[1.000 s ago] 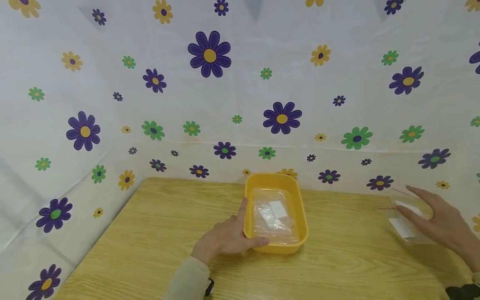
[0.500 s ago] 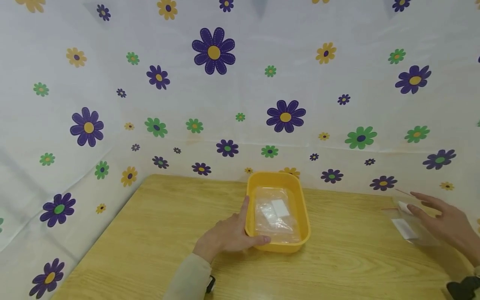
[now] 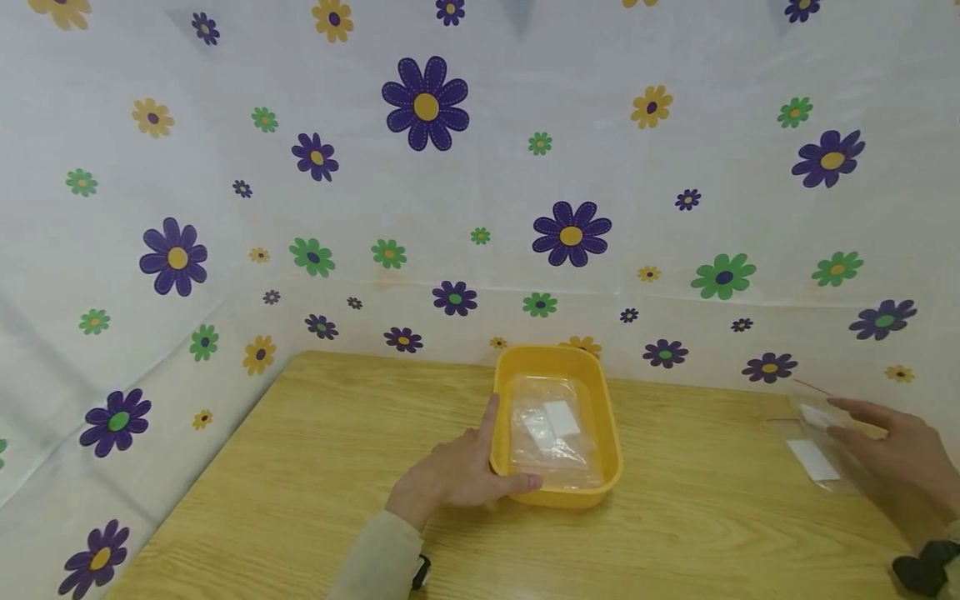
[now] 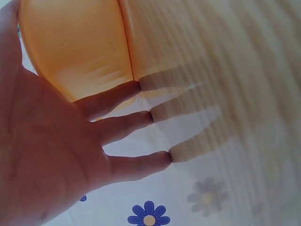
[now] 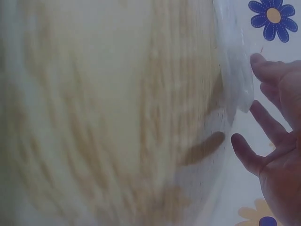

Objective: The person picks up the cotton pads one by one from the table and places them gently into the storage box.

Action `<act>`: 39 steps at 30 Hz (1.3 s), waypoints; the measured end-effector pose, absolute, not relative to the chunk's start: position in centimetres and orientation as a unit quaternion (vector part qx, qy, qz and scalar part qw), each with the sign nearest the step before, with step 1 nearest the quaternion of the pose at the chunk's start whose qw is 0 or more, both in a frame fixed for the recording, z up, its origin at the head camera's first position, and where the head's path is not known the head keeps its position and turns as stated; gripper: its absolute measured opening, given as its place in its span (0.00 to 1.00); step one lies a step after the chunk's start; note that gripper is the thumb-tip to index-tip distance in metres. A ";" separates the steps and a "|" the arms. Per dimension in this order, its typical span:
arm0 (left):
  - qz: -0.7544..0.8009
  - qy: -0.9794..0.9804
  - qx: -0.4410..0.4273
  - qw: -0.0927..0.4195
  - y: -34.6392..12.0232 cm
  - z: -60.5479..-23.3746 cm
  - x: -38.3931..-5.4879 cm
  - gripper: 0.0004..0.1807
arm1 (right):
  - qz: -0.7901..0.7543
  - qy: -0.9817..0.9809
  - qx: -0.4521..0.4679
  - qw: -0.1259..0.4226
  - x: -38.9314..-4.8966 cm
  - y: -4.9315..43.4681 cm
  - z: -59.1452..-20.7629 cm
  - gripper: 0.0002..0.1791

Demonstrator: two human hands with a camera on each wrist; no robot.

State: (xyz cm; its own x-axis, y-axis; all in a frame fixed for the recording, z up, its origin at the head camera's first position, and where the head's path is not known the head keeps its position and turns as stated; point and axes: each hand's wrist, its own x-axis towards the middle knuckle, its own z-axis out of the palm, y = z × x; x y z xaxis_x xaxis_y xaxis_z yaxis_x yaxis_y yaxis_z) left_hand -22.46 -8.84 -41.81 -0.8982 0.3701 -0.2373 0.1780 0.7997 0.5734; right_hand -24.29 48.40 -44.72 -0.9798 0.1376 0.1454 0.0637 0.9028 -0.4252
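My left hand (image 3: 446, 479) rests against a yellow plastic tray (image 3: 613, 446). Its thumb lies over the near rim and its index finger along the left wall; in the left wrist view the fingers are straight and spread. Inside the tray lie clear plastic bags (image 3: 525, 450) with white labels, their number unclear. At far right, my right hand (image 3: 903, 446) is beside more clear plastic bags (image 3: 813, 461) with white labels and red strips. Its fingers are loosely extended, close to a bag edge (image 5: 237, 70) in the right wrist view; any contact is unclear.
A wooden table (image 3: 315, 475) carries the tray and bags. White sheeting (image 3: 480, 192) printed with flowers stands along its back and left sides. The tray's far end is close to the back sheeting.
My right hand has drawn back slightly to the right, off the labels it overlapped. The bags stay in place. My left hand keeps its place on the tray; the head view shifted a little.
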 end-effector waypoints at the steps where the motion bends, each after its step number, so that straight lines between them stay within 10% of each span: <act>1: 0.283 0.932 0.147 0.172 -8.9 -41.8 -22.5 0.72 | 0.215 -0.972 -0.054 0.080 -24.3 48.4 -44.7 0.37; 32: 0.298 0.926 0.153 0.176 -8.9 -41.9 -22.5 0.71 | 0.335 -0.937 -0.095 -0.036 -24.8 47.9 -46.1 0.53; 39: 0.295 0.928 0.155 0.166 -8.8 -41.8 -22.4 0.71 | 0.284 -0.957 -0.053 -0.019 -24.4 48.0 -45.6 0.42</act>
